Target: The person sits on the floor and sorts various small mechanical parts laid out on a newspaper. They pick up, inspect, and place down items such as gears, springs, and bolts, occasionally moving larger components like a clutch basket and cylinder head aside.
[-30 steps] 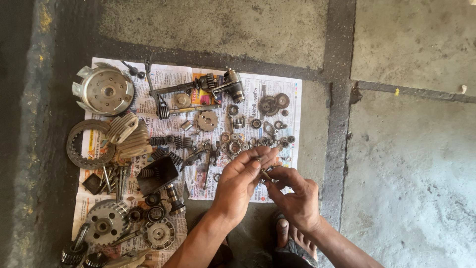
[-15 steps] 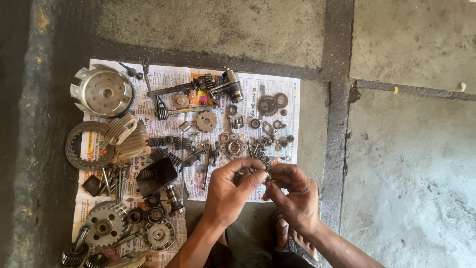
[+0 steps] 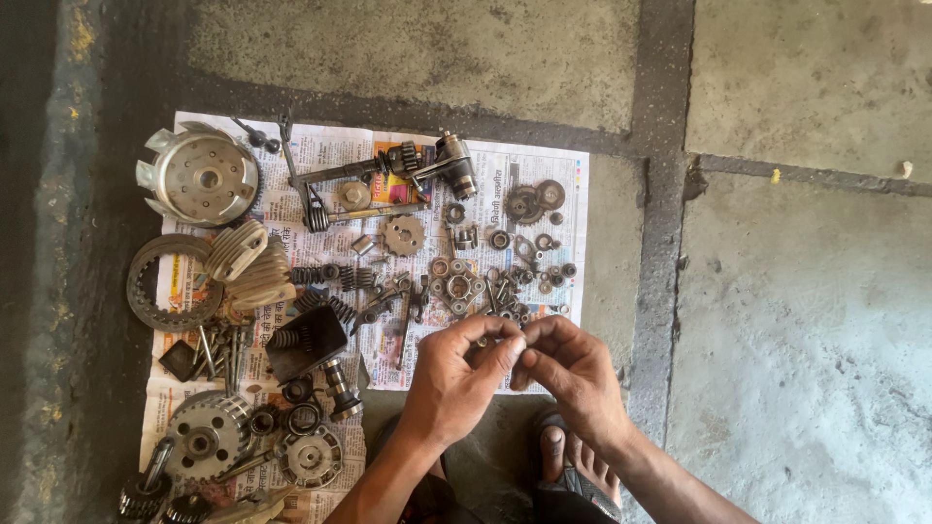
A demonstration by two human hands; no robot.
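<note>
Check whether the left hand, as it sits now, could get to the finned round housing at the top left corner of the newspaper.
Probably yes. The left hand is pinching a small part together with the right hand, but nothing tall stands between it and the finned round housing; only low parts lie on the newspaper.

My hands over the spread of engine parts

My left hand (image 3: pixel 464 374) and right hand (image 3: pixel 573 374) meet fingertip to fingertip, pinching a small metal part (image 3: pixel 482 341) too tiny to make out, just above the near edge of the newspaper (image 3: pixel 573 209) laid on the concrete floor (image 3: pixel 806 320). Gears, springs, a finned drum (image 3: pixel 199 177) and a toothed ring (image 3: pixel 167 281) lie spread across the sheet; my sandalled foot (image 3: pixel 573 461) shows below.
</note>
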